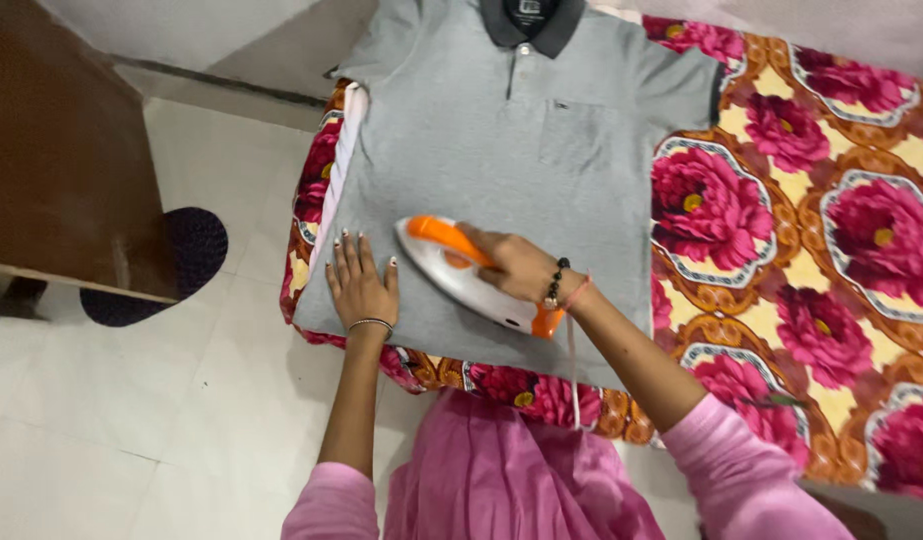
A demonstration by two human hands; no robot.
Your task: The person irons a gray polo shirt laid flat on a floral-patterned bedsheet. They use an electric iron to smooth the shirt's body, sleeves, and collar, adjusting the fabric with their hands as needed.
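Observation:
A grey polo shirt [541, 150] with a dark collar lies flat on a floral cover, collar pointing away from me. My right hand [516, 265] grips the orange handle of a white and orange iron [456, 275] that rests on the shirt's lower part, nose pointing left. My left hand [361, 285] lies flat, fingers spread, on the shirt's lower left corner, just left of the iron's tip. A thin cord [573, 370] hangs down from the iron's rear.
The pink and yellow floral cover [841, 230] stretches to the right. A brown wooden cabinet [61, 150] stands at left with a dark mat [181, 260] beside it on the pale tiled floor [161, 400].

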